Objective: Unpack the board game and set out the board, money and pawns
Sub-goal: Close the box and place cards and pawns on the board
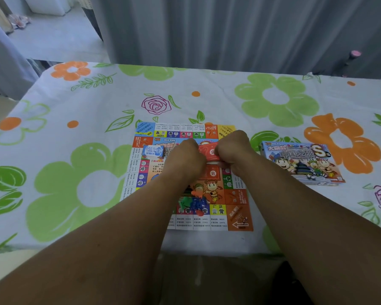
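Both hands were clenched on one thing. The left hand [185, 158] and the right hand [232, 150] each curled round an end of a red card pack [207, 151], held just above the middle of the board [240, 219]. That two-ended grip looked like an attempt to pull the pack open, though the fingertips were hidden behind the knuckles. The board lay unfolded flat on the tabletop [75, 102], directly under both hands, so anything freed would land on it. Just left of the left hand a blue-and-white pack [152, 152], probably the money, rested on the board. The pawns [193, 203] lay heaped nearer the person, between the forearms. The game box [301, 164] sat off the board, right of the right hand.
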### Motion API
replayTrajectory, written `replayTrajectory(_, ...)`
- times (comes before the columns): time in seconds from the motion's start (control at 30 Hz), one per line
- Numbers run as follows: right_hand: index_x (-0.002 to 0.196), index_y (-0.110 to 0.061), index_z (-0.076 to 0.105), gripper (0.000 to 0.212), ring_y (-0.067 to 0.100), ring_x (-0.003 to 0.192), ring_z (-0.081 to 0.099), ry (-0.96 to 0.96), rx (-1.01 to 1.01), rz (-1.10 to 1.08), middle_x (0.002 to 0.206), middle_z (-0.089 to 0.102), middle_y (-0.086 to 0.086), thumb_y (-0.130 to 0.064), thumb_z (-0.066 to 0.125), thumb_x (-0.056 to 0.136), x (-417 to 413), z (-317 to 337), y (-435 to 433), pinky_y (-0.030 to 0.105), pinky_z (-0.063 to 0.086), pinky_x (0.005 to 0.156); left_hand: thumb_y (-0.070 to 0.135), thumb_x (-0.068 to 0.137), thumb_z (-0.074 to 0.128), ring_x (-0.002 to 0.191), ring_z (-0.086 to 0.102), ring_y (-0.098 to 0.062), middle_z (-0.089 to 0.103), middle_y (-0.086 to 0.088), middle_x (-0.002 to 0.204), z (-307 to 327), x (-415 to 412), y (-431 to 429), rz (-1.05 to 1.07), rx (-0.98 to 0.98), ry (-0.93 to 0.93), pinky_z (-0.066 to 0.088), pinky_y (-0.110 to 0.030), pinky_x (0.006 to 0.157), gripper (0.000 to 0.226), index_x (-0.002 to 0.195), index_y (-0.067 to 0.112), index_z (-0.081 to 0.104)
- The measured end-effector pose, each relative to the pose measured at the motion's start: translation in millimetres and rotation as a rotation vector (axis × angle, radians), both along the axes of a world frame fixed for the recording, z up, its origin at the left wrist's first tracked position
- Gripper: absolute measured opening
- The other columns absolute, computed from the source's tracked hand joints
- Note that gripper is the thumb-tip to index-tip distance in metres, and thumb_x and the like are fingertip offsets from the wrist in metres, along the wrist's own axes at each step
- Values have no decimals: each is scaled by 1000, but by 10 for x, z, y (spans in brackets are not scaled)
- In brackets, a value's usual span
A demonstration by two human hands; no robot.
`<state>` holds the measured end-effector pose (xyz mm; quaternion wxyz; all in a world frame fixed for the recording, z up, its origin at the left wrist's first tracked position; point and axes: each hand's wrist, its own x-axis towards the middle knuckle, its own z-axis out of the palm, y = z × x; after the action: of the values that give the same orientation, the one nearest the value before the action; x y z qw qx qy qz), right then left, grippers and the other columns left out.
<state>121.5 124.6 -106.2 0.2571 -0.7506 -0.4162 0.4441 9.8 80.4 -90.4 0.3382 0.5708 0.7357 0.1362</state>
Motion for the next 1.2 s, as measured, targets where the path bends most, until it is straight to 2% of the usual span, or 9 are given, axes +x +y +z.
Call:
replayTrajectory(0.13,97,4,63,9,35,66,74,87,-2,-33,83,70,18,3,62,88,50,83,-35,54,62,69,9,95,47,91,61,-25,59,-7,106,93,-52,1,130,75,-118,56,-40,78,19,113,12,51)
replayTrajectory(0.23,100,5,61,13,32,63,72,184,-27,-18,88,68,20,9,62,88,84,251,-135,37,62,56,6,95,49,94,63,-26,60,-9,106,145,-132,-19,296,97,-278,59,-46,82,12,105,12,47)
replayTrajectory(0.3,97,3,59,13,28,64,69,228,-40,8,93,66,21,10,64,88,83,364,-242,28,58,48,6,98,50,97,65,-26,64,-12,109,200,-169,-47,370,-12,-423,57,-44,91,10,106,7,55)
replayTrajectory(0.4,92,1,57,11,30,69,71,256,-33,36,95,66,21,8,65,89,94,470,-417,32,60,57,0,98,50,89,72,-27,69,-17,105,255,-217,-163,480,-113,-734,58,-44,90,10,104,2,58)
replayTrajectory(0.53,93,2,58,13,31,77,73,318,-10,4,100,67,22,5,69,87,137,502,-631,32,63,62,-9,96,48,86,72,-32,63,-18,106,326,-283,-379,502,-125,-873,62,-41,80,27,111,10,59)
replayTrajectory(0.73,97,-2,60,25,27,73,71,311,-21,36,97,69,19,-6,79,82,198,501,-921,36,63,66,-10,94,50,71,75,-25,70,-19,101,403,-300,-619,501,-136,-918,62,-31,62,21,103,4,63)
replayTrajectory(0.93,90,-3,61,20,23,65,68,262,-18,127,84,70,18,-7,79,83,269,430,-789,34,59,58,-2,95,57,88,74,-30,70,-20,107,233,-353,-529,495,-170,-919,60,-31,62,15,107,4,62)
replayTrajectory(1.1,95,-1,63,11,21,62,67,290,-81,117,82,73,17,-8,70,90,313,393,-648,33,57,55,-5,95,54,83,75,-29,72,-20,100,175,-439,-549,515,-180,-875,62,-32,63,11,101,2,61)
replayTrajectory(1.2,89,1,64,11,19,57,56,278,-75,31,74,65,15,-8,70,90,337,326,-562,30,47,50,-4,96,53,80,75,-28,73,-19,97,144,-552,-568,528,-168,-797,62,-35,65,9,97,2,60)
